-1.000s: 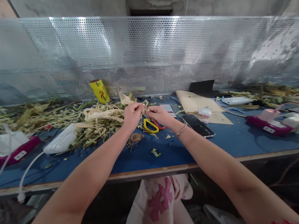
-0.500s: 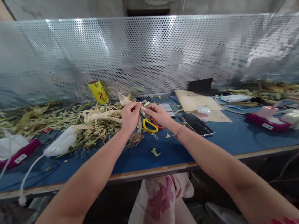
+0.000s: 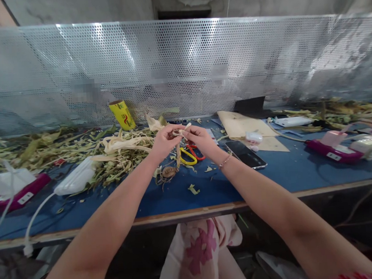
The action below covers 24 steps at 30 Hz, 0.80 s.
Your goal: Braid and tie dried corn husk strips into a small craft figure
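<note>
My left hand [image 3: 166,139] and my right hand [image 3: 199,139] meet over the blue table. Between their fingertips is a pale plant strip [image 3: 179,133], pinched by both hands. A dry brown stalk hangs below my left hand, down to a brown root piece [image 3: 169,171] with thin fibres on the table. Just below my fingers lie scissor-like loops, a yellow handle [image 3: 188,156] and a red handle [image 3: 197,152]. Left of my hands spreads a pile of dried greenish stalks [image 3: 120,161], with pale husks [image 3: 125,143] on top.
A yellow tube [image 3: 122,115] leans by the perforated metal screen [image 3: 187,63]. To the right are a phone [image 3: 246,154], brown paper [image 3: 239,125], a small white case [image 3: 254,139] and a purple power strip [image 3: 333,152]. A white power bank [image 3: 75,177] lies left.
My hands have shifted slightly and their fingers have closed in around the strip, which now points up to the right. More of the yellow and red handles shows.
</note>
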### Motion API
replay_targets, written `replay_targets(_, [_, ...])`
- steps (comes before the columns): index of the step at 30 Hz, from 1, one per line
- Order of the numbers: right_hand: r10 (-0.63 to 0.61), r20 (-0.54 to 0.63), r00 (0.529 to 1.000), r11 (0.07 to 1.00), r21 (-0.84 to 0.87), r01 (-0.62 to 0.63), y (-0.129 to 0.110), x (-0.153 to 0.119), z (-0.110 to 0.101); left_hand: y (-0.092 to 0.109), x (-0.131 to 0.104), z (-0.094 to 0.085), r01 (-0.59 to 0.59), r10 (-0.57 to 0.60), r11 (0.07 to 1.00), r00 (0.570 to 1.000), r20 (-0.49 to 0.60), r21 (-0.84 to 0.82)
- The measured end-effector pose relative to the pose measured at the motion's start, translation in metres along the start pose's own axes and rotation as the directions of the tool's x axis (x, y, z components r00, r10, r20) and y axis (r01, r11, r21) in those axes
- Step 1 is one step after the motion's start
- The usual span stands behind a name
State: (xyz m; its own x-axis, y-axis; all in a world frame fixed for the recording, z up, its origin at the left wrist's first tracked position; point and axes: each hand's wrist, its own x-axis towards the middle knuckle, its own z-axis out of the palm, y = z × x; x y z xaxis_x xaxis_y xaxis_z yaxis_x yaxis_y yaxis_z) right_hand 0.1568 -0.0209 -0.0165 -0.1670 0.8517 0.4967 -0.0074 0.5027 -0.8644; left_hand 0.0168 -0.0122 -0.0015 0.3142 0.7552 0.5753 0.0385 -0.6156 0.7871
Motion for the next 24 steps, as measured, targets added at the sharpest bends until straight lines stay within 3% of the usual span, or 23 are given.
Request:
replay_targets(9, [0.056, 0.125, 0.991, 0.997, 0.048, -0.062, 0.002, 0.003, -0.002, 0.004, 0.0, 0.0, 0.033, -0.032, 0.999, 0.999, -0.023, 0.036])
replay_targets(20, [0.073, 0.133, 0.988, 0.988, 0.128, -0.09, 0.0, 0.001, -0.001, -0.005, -0.001, 0.002, 0.016, -0.014, 1.0, 0.998, -0.065, 0.024])
replay_targets(24, [0.081, 0.15, 0.985, 0.994, 0.062, -0.091, 0.002, 0.003, -0.007, -0.013, 0.001, 0.001, 0.014, -0.017, 0.999, 0.997, -0.08, -0.04])
